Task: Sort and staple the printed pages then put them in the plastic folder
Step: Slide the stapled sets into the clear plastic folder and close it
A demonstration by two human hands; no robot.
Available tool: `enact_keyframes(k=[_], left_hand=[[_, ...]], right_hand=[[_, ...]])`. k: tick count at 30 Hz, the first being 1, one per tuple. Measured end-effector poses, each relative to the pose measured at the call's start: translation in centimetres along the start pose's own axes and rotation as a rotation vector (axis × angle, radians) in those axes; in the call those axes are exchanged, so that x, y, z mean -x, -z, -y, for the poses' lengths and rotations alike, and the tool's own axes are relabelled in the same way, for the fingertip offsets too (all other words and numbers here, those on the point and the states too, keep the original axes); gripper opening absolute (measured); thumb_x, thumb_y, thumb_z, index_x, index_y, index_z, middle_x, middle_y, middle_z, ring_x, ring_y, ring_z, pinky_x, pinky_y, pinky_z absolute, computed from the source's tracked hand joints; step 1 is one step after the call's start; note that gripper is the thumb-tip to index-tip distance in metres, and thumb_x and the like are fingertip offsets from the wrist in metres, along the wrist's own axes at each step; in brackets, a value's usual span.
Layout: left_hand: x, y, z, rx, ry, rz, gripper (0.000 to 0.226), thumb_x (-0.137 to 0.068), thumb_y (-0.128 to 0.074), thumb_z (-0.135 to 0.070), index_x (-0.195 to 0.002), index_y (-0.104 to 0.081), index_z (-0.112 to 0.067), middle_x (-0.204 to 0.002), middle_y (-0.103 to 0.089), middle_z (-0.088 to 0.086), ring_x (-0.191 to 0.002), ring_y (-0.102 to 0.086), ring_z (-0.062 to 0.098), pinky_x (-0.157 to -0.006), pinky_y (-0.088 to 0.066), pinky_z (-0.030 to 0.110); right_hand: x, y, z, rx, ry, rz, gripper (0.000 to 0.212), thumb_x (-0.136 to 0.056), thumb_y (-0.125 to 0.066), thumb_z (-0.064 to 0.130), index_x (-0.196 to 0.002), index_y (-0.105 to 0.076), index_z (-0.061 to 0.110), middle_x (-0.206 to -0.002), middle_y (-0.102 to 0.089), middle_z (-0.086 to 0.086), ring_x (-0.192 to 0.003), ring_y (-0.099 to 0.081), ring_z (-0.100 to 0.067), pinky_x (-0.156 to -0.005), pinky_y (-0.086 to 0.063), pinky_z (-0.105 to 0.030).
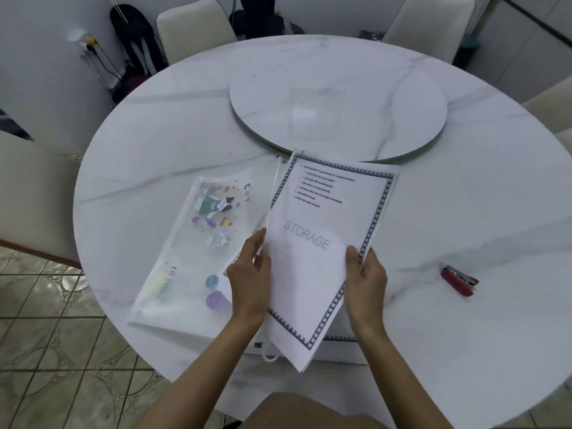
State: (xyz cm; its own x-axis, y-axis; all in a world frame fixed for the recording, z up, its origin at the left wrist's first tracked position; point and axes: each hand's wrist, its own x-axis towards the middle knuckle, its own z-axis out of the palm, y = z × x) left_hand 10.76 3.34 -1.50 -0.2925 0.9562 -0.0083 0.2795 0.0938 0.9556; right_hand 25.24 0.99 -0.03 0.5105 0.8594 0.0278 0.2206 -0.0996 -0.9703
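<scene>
A stack of printed pages [325,218] with a dark patterned border and the word STORAGE on top is held tilted just above the round table. My left hand [249,274] grips its left edge and my right hand [366,274] pinches its right edge, thumb on top. The translucent plastic folder [192,252], printed with colourful cartoon figures, lies flat on the table to the left, its right edge under the pages. A red stapler [460,280] rests on the table to the right, apart from both hands.
The white marble table [464,196] carries a round turntable [337,113] at its centre. Cream chairs [195,26] stand round the table, with dark bags against the back wall. Tiled floor shows at the lower left.
</scene>
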Motion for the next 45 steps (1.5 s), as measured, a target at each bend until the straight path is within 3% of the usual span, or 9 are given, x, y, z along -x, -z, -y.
enact_keyframes(k=[4, 11, 16, 22, 26, 30, 36, 41, 45], left_hand=[[0.0, 0.1, 0.3, -0.033, -0.038, -0.011, 0.036, -0.092, -0.050, -0.004, -0.125, -0.057, -0.017, -0.117, -0.057, -0.015, -0.110, -0.054, 0.001, -0.093, -0.036, 0.003], [0.1, -0.1, 0.3, -0.031, -0.081, -0.028, 0.036, -0.092, -0.052, -0.004, -0.121, -0.056, -0.025, -0.107, -0.054, -0.028, -0.092, -0.046, -0.031, -0.083, -0.032, -0.006], [0.1, -0.1, 0.6, -0.026, -0.082, -0.043, 0.034, -0.092, -0.052, -0.001, -0.120, -0.059, -0.018, -0.103, -0.055, -0.030, -0.091, -0.048, -0.030, -0.081, -0.032, -0.006], [0.0, 0.1, 0.9, -0.045, -0.089, -0.042, 0.033, -0.091, -0.051, -0.002, -0.120, -0.060, -0.016, -0.108, -0.061, -0.016, -0.090, -0.050, -0.028, -0.082, -0.034, -0.005], [0.1, 0.1, 0.9, -0.040, -0.064, -0.027, 0.034, -0.091, -0.050, -0.002, -0.121, -0.060, -0.016, -0.109, -0.062, -0.014, -0.092, -0.053, -0.022, -0.084, -0.036, -0.003], [0.1, 0.2, 0.8, -0.041, -0.055, -0.013, 0.035, -0.092, -0.050, -0.003, -0.123, -0.058, -0.018, -0.113, -0.060, -0.014, -0.099, -0.050, -0.018, -0.085, -0.034, -0.005], [0.1, 0.2, 0.7, -0.051, -0.045, -0.007, 0.036, -0.092, -0.050, -0.005, -0.125, -0.057, -0.019, -0.114, -0.058, -0.014, -0.098, -0.052, -0.012, -0.083, -0.034, -0.006], [0.1, 0.2, 0.9, -0.071, -0.049, 0.001, 0.039, -0.092, -0.049, -0.002, -0.126, -0.056, -0.017, -0.115, -0.057, -0.015, -0.101, -0.050, -0.014, -0.086, -0.033, -0.006], [0.2, 0.1, 1.2, -0.083, -0.063, -0.004, 0.038, -0.092, -0.050, -0.001, -0.127, -0.056, -0.015, -0.114, -0.057, -0.014, -0.101, -0.048, -0.017, -0.085, -0.032, -0.007]], right_hand=[[0.2, 0.0, -0.2, 0.037, -0.051, 0.089, 0.027, -0.097, -0.045, 0.017, -0.072, -0.048, 0.025, -0.061, -0.047, 0.008, -0.051, -0.043, 0.003, -0.053, -0.036, -0.012], [-0.9, 1.0, -0.3, 0.087, -0.057, 0.181, 0.032, -0.097, -0.047, 0.024, -0.088, -0.053, -0.006, -0.079, -0.052, -0.033, -0.063, -0.042, -0.027, -0.061, -0.036, -0.029], [-1.3, 1.6, -0.2, 0.114, -0.066, 0.270, 0.038, -0.096, -0.046, 0.025, -0.089, -0.051, -0.012, -0.069, -0.046, -0.017, -0.062, -0.041, -0.019, -0.051, -0.033, -0.018], [-2.9, 2.2, 0.1, 0.045, -0.119, 0.225, 0.034, -0.098, -0.043, 0.026, -0.101, -0.057, -0.005, -0.107, -0.061, -0.029, -0.101, -0.057, -0.040, -0.087, -0.048, -0.046], [-4.4, 3.3, 0.2, 0.054, -0.090, 0.268, 0.040, -0.098, -0.045, 0.028, -0.098, -0.053, -0.011, -0.100, -0.057, -0.038, -0.083, -0.058, -0.043, -0.073, -0.043, -0.035], [-5.7, 4.7, 0.5, 0.043, -0.114, 0.352, 0.032, -0.097, -0.046, 0.024, -0.093, -0.058, -0.005, -0.081, -0.061, -0.009, -0.076, -0.056, -0.018, -0.071, -0.044, -0.029], [-7.2, 6.1, 0.8, 0.044, -0.159, 0.435, 0.042, -0.096, -0.048, 0.025, -0.096, -0.048, -0.017, -0.081, -0.053, -0.012, -0.076, -0.051, -0.021, -0.072, -0.040, -0.034], [-8.0, 6.7, 1.5, 0.073, -0.172, 0.486, 0.033, -0.094, -0.050, 0.030, -0.087, -0.056, -0.001, -0.076, -0.060, -0.009, -0.072, -0.055, -0.023, -0.071, -0.043, -0.036], [-8.3, 7.0, 2.3, 0.087, -0.135, 0.518, 0.055, -0.084, -0.052, 0.044, -0.096, -0.054, -0.010, -0.083, -0.059, -0.016, -0.076, -0.056, -0.025, -0.073, -0.044, -0.039]])
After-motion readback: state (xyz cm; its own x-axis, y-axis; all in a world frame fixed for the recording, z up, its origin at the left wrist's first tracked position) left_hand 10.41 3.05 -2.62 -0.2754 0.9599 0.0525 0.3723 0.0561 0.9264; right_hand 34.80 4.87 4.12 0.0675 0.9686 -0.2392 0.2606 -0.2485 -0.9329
